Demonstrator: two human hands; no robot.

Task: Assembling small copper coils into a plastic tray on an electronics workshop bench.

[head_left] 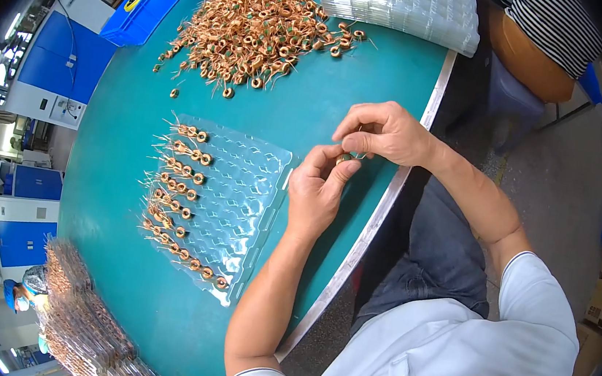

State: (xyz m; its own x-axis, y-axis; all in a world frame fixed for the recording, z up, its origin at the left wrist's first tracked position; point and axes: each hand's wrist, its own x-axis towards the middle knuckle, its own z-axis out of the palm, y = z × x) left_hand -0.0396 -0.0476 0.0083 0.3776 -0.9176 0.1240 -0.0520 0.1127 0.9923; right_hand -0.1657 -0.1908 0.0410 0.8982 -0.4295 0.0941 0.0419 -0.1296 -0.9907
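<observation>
While a small copper-wound ring coil (343, 160) is being pinched between closed thumb and fingers of the left hand (315, 189), fingertips of the right hand (393, 133) are being held nearly together, just above and right; whether a wire lead is being gripped, and how the coil's axis lies, cannot be told. The coil is being held right of a clear moulded plastic tray (243, 182), left hand nearer the tray. Tray and heap of loose copper coils (251, 32) are being supported by a green tabletop (133, 111); blue-and-white cabinets (65, 60) are being seen leftward.
</observation>
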